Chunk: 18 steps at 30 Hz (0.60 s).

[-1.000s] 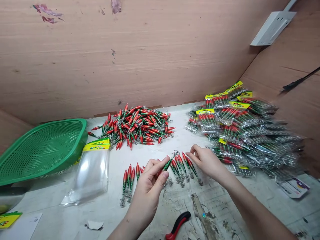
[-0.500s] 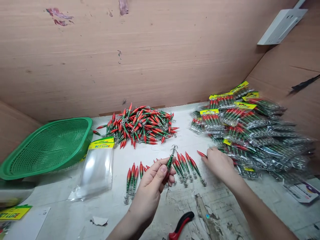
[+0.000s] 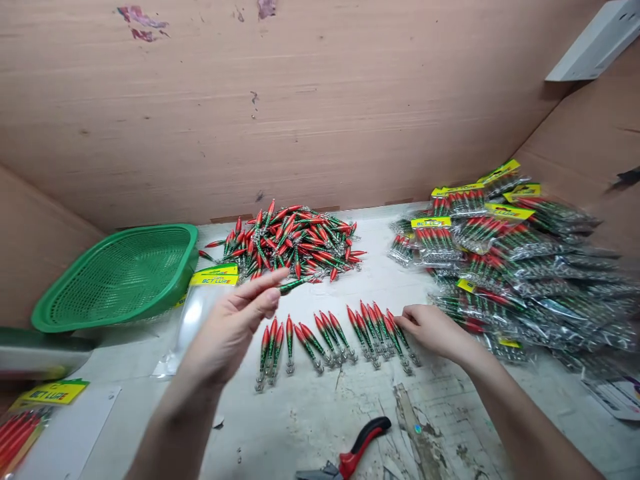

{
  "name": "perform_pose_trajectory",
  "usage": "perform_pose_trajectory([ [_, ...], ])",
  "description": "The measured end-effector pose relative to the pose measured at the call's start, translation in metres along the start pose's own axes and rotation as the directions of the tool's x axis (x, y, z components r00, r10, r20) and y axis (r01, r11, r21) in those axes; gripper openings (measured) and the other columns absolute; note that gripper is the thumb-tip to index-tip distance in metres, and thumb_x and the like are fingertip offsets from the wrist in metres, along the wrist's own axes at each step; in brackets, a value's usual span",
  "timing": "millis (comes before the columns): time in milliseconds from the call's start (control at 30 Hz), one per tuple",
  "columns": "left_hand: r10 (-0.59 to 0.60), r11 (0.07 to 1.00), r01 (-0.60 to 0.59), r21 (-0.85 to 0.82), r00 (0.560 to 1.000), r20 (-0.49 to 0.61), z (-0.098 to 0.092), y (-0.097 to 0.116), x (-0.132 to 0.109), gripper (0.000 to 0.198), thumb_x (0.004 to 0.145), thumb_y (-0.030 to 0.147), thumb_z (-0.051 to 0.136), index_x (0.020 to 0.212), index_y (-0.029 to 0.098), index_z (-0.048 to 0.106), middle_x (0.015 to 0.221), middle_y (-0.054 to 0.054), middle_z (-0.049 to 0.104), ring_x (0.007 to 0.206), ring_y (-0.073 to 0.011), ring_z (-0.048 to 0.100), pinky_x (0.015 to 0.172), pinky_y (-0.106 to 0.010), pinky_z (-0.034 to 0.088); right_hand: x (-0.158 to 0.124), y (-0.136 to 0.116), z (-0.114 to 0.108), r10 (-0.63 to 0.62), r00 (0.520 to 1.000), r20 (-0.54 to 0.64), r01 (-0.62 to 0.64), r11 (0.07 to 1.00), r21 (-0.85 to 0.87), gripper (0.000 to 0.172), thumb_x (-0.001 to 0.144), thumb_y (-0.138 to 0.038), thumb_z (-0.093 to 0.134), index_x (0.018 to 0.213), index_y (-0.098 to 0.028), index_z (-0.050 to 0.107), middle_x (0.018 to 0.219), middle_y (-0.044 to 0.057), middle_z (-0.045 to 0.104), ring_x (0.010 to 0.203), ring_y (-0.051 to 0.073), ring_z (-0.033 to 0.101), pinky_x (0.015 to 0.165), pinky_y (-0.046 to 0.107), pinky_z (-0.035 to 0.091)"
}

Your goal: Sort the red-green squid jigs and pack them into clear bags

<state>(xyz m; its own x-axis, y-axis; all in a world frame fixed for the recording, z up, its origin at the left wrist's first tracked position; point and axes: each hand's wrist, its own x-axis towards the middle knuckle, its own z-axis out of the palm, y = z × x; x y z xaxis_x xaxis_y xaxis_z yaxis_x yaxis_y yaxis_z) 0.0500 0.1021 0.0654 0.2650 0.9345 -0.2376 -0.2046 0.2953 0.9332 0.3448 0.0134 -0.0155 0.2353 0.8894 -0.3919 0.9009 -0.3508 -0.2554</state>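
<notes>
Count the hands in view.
2: the left hand, raised, pinching a green-and-red lure; the right hand, low, at the right end of the lure row on the table. No others show.

A broad back wall of pale brown plywood (image 3: 320, 100) with faint level grain stands well beyond the left hand (image 3: 230, 327) and the right hand (image 3: 433, 330). Reddish-purple smears (image 3: 140, 17) mark it high above the left hand. A slanted brown board panel (image 3: 35, 220) closes the side far outward of the left hand. A matching brown side panel (image 3: 595, 133) rises outward of the right hand, with a white plastic box (image 3: 595, 43) fixed high where it meets the back wall. Under both hands lies a white, scuffed table (image 3: 280, 427), and a worn, peeling patch (image 3: 420, 433) shows just nearer than the right hand. The light is soft and even.
</notes>
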Motion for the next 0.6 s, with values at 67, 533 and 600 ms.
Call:
perform_pose_trajectory([
  [67,0.057,0.995,-0.052,0.083,0.996,-0.065,-0.024,0.014,0.004,0.049,0.056,0.025,0.086,0.103,0.017,0.072,0.068,0.001,0.059,0.06,-0.0079,0.045,0.055,-0.018,0.04,0.003,0.003,0.001,-0.008,1.0,-0.002,0.008,1.0,0.015,0.033,0.092,-0.034,0.042,0.064,-0.019,0.053,0.066,0.004,0.065,0.062,0.017,0.057,0.056,0.025,0.033],
  [533,-0.164,0.323,0.102,0.941,0.985,-0.05,-0.097,-0.027,0.011,0.068,0.077,0.031,0.051,0.141,0.011,0.038,0.069,0.0,0.056,0.065,-0.0208,0.053,0.065,-0.03,0.04,0.017,0.021,0.031,-0.026,0.999,-0.035,0.029,0.996,0.08,0.036,0.085,-0.049,0.042,0.061,-0.022,0.049,0.059,0.005,0.062,0.057,0.02,0.057,0.053,0.027,0.032],
  [600,-0.172,0.281,0.099,0.955,0.984,-0.051,-0.093,-0.034,0.016,0.07,0.074,0.027,0.054,0.14,0.011,0.039,0.067,0.0,0.057,0.065,-0.0215,0.054,0.065,-0.03,0.038,0.017,0.02,0.03,-0.028,0.999,-0.038,0.031,0.995,0.091,0.036,0.084,-0.049,0.042,0.061,-0.022,0.05,0.059,0.005,0.063,0.057,0.021,0.058,0.053,0.027,0.033],
])
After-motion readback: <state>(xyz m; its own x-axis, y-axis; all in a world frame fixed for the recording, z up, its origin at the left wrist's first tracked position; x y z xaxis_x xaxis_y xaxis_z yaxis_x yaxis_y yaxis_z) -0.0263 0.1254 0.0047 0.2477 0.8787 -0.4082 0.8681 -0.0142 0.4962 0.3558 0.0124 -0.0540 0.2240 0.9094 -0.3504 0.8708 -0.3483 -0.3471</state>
